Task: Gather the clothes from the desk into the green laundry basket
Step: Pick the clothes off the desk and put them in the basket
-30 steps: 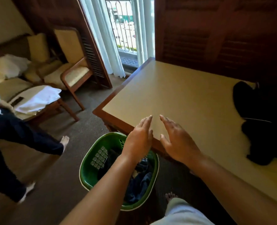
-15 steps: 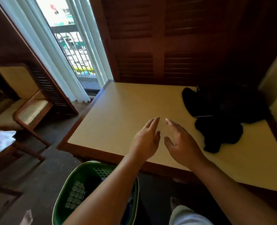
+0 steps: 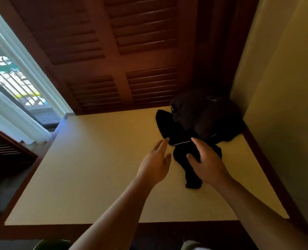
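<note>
A heap of black clothes lies on the cream desk in its far right corner, with one dark piece trailing toward me. My right hand hovers open over that trailing piece, fingers spread. My left hand is open just left of the clothes, its fingertips near the edge of the fabric. Neither hand holds anything. Only a sliver of the green laundry basket shows at the bottom edge, below the desk's front.
Brown louvred shutters stand behind the desk. A cream wall bounds its right side. A white curtain and a balcony window are at the left.
The view has swung right and up, away from the basket and the chairs. Both hands have reached forward across the desk to the black clothes.
</note>
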{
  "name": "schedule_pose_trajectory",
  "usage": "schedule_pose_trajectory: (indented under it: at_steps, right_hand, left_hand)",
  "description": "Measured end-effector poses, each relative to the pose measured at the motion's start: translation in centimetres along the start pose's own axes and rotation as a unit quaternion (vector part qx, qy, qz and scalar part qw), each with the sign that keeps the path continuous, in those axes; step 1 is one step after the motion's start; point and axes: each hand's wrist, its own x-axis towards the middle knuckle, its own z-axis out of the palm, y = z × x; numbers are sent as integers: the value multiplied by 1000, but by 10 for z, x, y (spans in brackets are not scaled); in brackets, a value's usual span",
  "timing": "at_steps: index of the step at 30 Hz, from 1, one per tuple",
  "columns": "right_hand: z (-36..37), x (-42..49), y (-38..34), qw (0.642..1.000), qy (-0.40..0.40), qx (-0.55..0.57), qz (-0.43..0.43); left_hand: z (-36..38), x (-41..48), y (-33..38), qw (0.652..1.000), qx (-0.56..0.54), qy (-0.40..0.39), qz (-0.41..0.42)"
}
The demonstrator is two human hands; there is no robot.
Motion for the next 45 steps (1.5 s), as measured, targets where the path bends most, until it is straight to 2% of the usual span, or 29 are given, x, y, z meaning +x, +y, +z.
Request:
schedule_pose_trajectory:
  at_steps: [7, 9, 12, 16, 18, 20, 22, 24, 26, 27, 29, 31, 32, 34, 37, 38, 40, 42, 44, 45]
  right_hand:
    - [-22, 121, 57, 1000, 9, -18, 16]
    - [-24, 161, 68, 997, -4, -77, 2]
    - [-27, 216, 84, 969, -93, -226, 25]
    - [-19, 243, 119, 927, -224, -293, 74]
    - [-13, 244, 123, 944, -206, -245, 76]
    - [-12, 246, 116, 976, -134, -159, 66]
    - [-27, 238, 98, 998, -40, -8, 50]
    - [-61, 226, 71, 984, 2, 170, 49]
    - [-99, 213, 45, 946, -52, 314, 64]
    - [-113, 210, 37, 940, -99, 321, 64]
    - [-119, 210, 37, 962, -174, 199, 61]
    - [-104, 214, 48, 983, -169, -3, 69]
    - [-91, 217, 57, 982, -164, -66, 69]
    - [-64, 222, 79, 971, -198, -113, 66]
    - [-34, 227, 103, 932, -317, -155, 89]
    - [-30, 229, 106, 926, -331, -159, 90]
    - [-31, 229, 106, 948, -280, -135, 65]
    - [-40, 218, 102, 982, -180, -23, 43]
    - [-60, 199, 96, 985, -100, 128, 54]
    - [-73, 189, 95, 972, -80, 211, 64]
  left_hand:
    - [9, 95, 23, 999, -21, -37, -33]
    - [11, 121, 29, 998, -18, -40, -42]
    - [16, 150, 28, 998, 0, -52, -46]
    - [24, 171, 17, 997, 17, -59, -39]
    - [27, 172, 11, 997, 3, -60, -47]
    - [35, 173, 0, 997, -7, -54, -62]
    - [43, 172, -12, 995, -25, -36, -93]
    - [52, 171, -19, 989, -62, -15, -132]
    - [59, 171, -21, 984, -115, -24, -133]
    - [67, 173, -25, 983, -136, -23, -120]
    - [78, 175, -24, 978, -163, -70, -107]
    - [86, 175, -23, 967, -200, -33, -152]
    - [87, 175, -22, 968, -207, -26, -139]
    - [87, 178, -18, 971, -202, -37, -122]
    - [84, 183, -18, 976, -191, -48, -97]
    - [81, 184, -17, 980, -176, -42, -84]
    - [77, 187, -18, 981, -170, -38, -85]
    - [71, 195, -11, 975, -198, -35, -92]
    - [71, 204, -7, 962, -265, -9, -66]
    - [70, 209, -3, 956, -287, -1, -55]
